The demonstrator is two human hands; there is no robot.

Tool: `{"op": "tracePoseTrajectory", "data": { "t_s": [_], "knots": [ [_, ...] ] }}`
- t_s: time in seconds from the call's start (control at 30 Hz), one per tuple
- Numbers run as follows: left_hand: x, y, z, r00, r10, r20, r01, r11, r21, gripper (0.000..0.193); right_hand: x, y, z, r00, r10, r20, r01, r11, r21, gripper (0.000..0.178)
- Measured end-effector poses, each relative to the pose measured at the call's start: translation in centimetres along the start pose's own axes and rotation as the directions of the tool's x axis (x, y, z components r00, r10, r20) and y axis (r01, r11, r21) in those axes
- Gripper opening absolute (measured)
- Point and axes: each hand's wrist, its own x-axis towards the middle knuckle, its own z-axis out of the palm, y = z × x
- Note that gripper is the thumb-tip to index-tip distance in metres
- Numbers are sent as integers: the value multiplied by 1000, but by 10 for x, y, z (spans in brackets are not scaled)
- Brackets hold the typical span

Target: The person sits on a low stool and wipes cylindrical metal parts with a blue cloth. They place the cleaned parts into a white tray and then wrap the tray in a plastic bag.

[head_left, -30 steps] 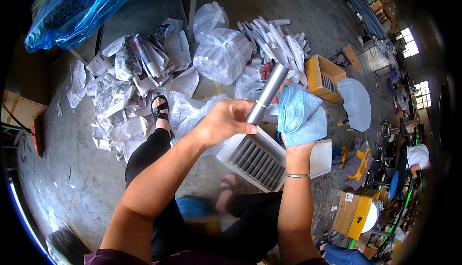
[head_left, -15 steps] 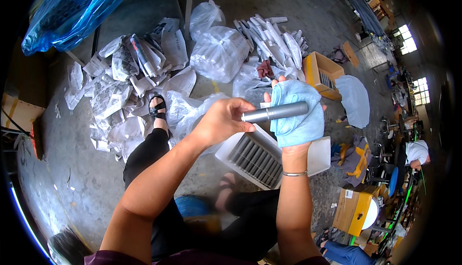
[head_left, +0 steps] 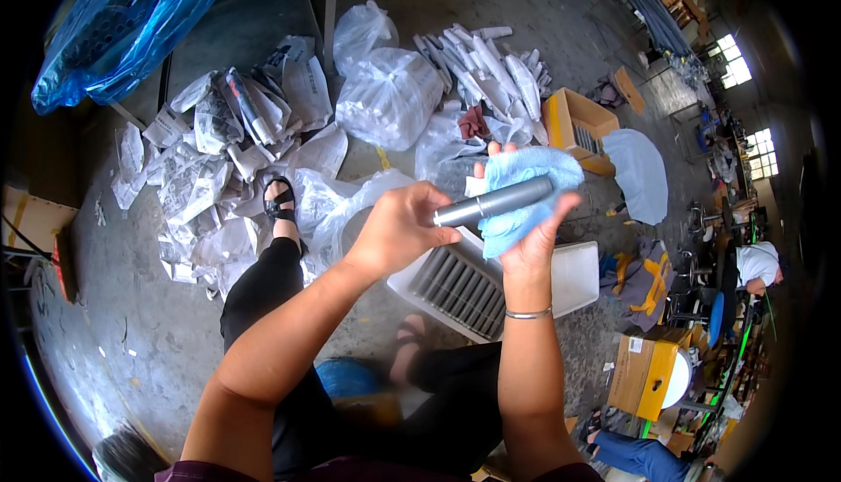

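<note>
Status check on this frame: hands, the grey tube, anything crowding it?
Left hand grips grey tube at its near end. Right hand cups blue cloth under tube. White tray of tubes below; nothing obstructing.

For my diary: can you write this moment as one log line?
left hand: holds grey tube | right hand: holds blue cloth under tube | below: white tray of tubes

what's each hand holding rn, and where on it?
Left hand grips the grey tube by its near end. Right hand holds a blue cloth in the palm, cupped under the tube's far end.
</note>
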Motion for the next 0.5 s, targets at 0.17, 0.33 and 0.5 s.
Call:
{"op": "tracePoseTrajectory", "data": {
  "t_s": [0.17,0.33,0.5],
  "knots": [
    [-5,5,1,991,-15,134,47,971,-234,31,0,1,-11,982,-92,-165,81,994,-68,22],
    [-3,3,-9,849,-143,509,460,673,-579,34,3,-6,-12,992,-121,45,123,992,-39,33],
    [-5,-1,-1,912,-53,407,295,775,-558,28,4,-7,-6,991,-131,41,133,991,-34,39]
  ]
}}
